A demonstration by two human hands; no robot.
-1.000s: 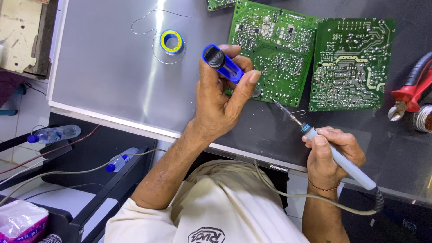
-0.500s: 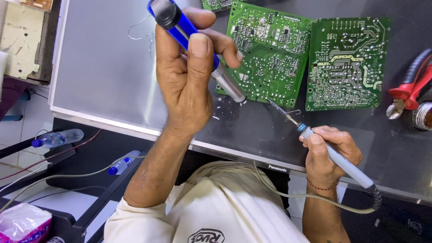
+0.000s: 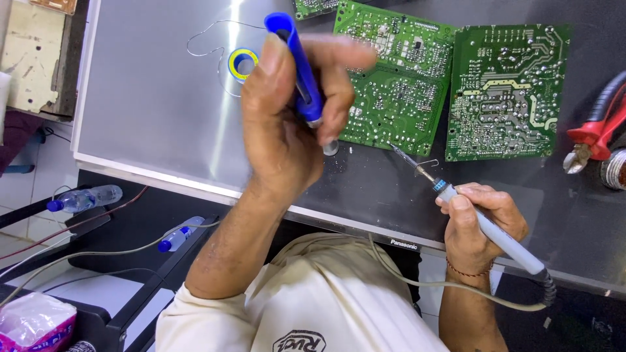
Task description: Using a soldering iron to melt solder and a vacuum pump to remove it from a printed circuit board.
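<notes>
Left hand raised above the bench, fingers closed tight around a blue desoldering pump, thumb lying along its body near the top end. Pump held almost upright, a little tilted, its grey tip pointing down and hanging just beside the lower left corner of the nearer green circuit board; contact between tip and bench not possible to tell, because of blur. Right hand lower and to the right, fingers wrapped around the pale grey handle of a soldering iron, held like a pen. Iron tip directed up and to the left, touching or nearly touching the bottom edge of that same board. Grey cable running from the back of the iron down across the cream shirt. Second green circuit board lying flat just beside the first one, copper tracks facing up. Small yellow and blue spool of solder wire resting on the pale grey part of the bench, behind the left hand, with a thin loop of wire around it. Red-handled pliers at the far right edge, well apart from both hands. Two small plastic bottles with blue caps lying lower left, below the bench edge, on a dark frame.
</notes>
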